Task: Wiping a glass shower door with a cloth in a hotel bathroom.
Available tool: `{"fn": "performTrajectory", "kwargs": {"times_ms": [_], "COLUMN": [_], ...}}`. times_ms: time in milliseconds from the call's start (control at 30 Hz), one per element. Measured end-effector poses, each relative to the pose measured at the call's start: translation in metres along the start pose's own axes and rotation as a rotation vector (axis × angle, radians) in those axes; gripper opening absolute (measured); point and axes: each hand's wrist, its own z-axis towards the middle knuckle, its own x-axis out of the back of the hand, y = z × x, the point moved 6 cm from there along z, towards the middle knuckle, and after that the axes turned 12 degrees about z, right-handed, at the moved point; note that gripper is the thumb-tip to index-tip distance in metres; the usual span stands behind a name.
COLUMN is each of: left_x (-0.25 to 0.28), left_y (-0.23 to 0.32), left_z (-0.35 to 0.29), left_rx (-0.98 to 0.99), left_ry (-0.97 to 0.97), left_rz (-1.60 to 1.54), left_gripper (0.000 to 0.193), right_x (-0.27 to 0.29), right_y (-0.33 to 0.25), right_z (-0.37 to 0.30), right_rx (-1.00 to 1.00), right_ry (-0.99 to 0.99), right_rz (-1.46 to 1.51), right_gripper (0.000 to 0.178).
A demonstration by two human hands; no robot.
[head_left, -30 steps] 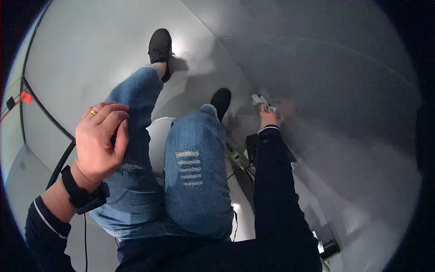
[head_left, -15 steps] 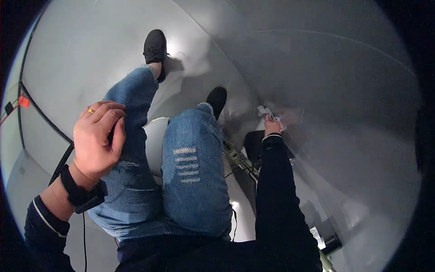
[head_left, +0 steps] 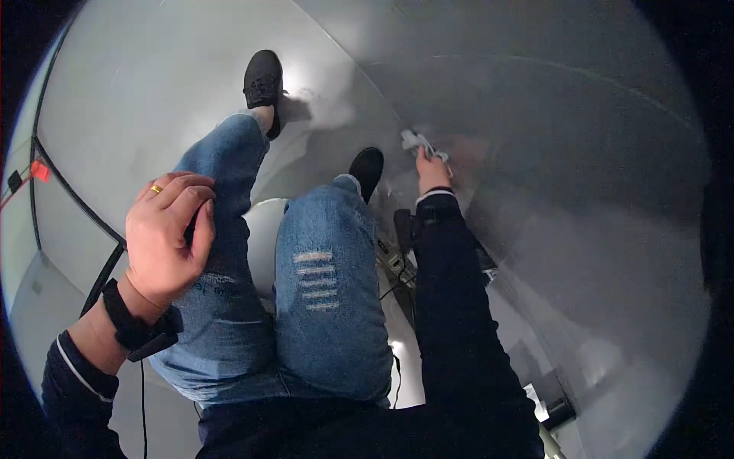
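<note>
My right hand [head_left: 434,170] reaches far out on the right, its fingers closed on a crumpled white cloth [head_left: 417,142]. The cloth is at the shiny grey sheet [head_left: 535,191]; whether it presses against the surface I cannot tell. My left hand [head_left: 167,233] hovers at or rests on my left leg [head_left: 218,183], loosely curled with the fingers together and the thumb bent in. Its palm is hidden, and nothing shows in it. A gold ring and a dark wristband are on that side.
Beyond my right knee lie a power strip [head_left: 397,264] and a dark object [head_left: 404,229], with a cable. A dark cylindrical item [head_left: 562,409] is at the lower right. Black edging [head_left: 76,195] and an orange tag [head_left: 40,170] are at the left.
My right hand has moved forward and a little left, carrying the white cloth along the grey sheet. My left hand has hardly moved.
</note>
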Motion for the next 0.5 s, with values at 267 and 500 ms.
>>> {"fn": "performTrajectory", "kwargs": {"times_ms": [267,500], "left_x": [0.000,0.001], "left_y": [0.002,0.006], "left_z": [0.005,0.009], "left_rx": [-0.013,-0.020], "left_ry": [0.025,0.015], "left_rz": [-0.038,-0.047], "left_gripper": [0.008,0.008], "right_x": [0.011,-0.004], "right_y": [-0.106,-0.149], "right_z": [0.032,0.061], "right_rx": [0.112,0.237], "right_ry": [0.125,0.095], "right_rz": [0.291,0.469], "right_gripper": [0.057,0.053]}}
